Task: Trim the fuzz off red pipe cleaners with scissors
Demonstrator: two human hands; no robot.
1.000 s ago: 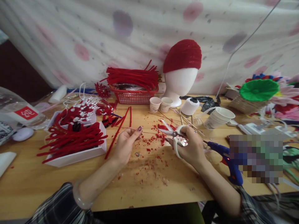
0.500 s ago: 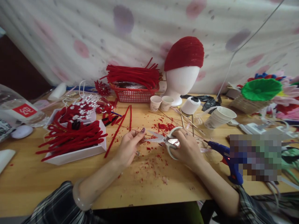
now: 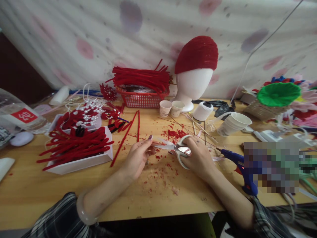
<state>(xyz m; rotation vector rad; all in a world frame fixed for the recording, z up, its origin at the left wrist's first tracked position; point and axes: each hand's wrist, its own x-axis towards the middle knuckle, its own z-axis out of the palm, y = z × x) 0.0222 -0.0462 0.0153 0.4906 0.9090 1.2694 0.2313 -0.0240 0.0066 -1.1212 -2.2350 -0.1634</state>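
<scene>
My right hand [image 3: 198,157] has its fingers through the handles of light grey scissors [image 3: 182,150]. The scissor blades point left and lie slightly apart, their tips close to my left fingertips. With thumb and fingers pinched together, my left hand [image 3: 138,157] grips something very thin, which I cannot make out clearly between the blades and the fingers. Under and behind the scissors, red fuzz clippings [image 3: 174,134] are scattered over the wooden table [image 3: 119,198]. Two red chenille stems [image 3: 138,125] lie on the table beyond my left hand.
At left stands a white box [image 3: 79,165] of red chenille stems. Behind are a red basket [image 3: 143,100], paper cups [image 3: 165,108], a thread cone [image 3: 203,111] and a foam head [image 3: 193,84] with a red cap. A blue glue gun [image 3: 247,172] lies near my right forearm.
Both hands stay in nearly the same place, with the scissors still in my right hand. The fingers of my left hand and the blades have shifted only slightly.
</scene>
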